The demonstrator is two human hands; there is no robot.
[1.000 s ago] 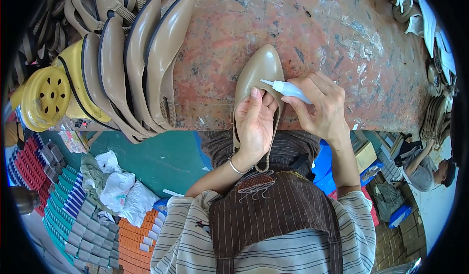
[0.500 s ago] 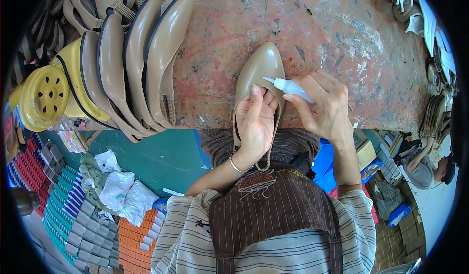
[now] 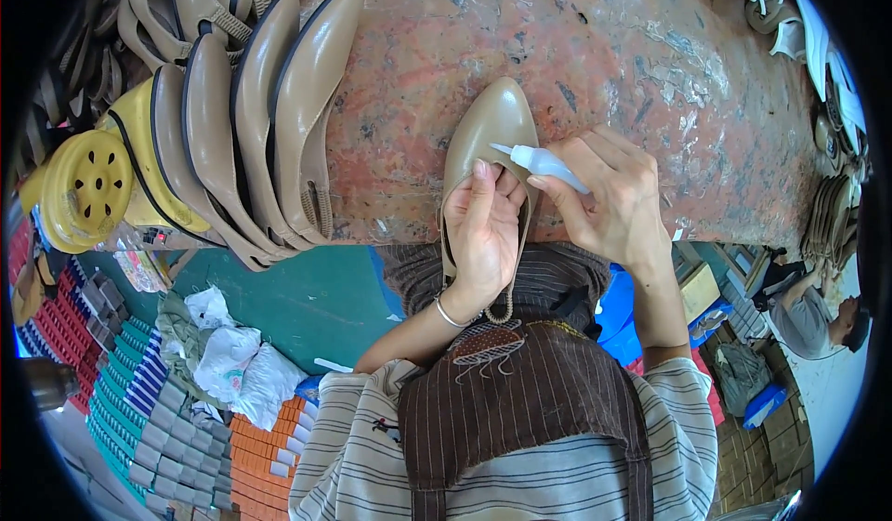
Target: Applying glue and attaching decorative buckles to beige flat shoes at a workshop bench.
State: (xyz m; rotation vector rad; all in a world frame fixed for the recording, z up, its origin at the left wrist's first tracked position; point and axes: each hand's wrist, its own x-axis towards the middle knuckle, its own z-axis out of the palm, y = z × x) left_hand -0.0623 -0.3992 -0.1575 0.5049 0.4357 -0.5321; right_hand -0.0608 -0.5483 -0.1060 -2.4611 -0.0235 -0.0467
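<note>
Worn, paint-scuffed table (image 3: 641,65) up front, green floor (image 3: 260,289) below its near edge. The tan pointed shoe (image 3: 491,117) sits dead ahead, toe pointing away over the table, heel end and its elastic strap (image 3: 500,315) past the near edge by the wearer's apron (image 3: 530,400).

Left hand (image 3: 481,237) is in the shoe's opening, gripping the upper: thumb over the rim, fingers inside. Right hand (image 3: 609,191) is just right of the shoe, closed around a small white squeeze bottle (image 3: 554,166). Bottle tilts left, nozzle over the upper just above the left thumb; can't tell if the tip touches.

Row of tan shoes (image 3: 316,75) stands left of the work, well apart from both hands, beside a yellow clog (image 3: 96,186). Another person (image 3: 806,324) at far right.
</note>
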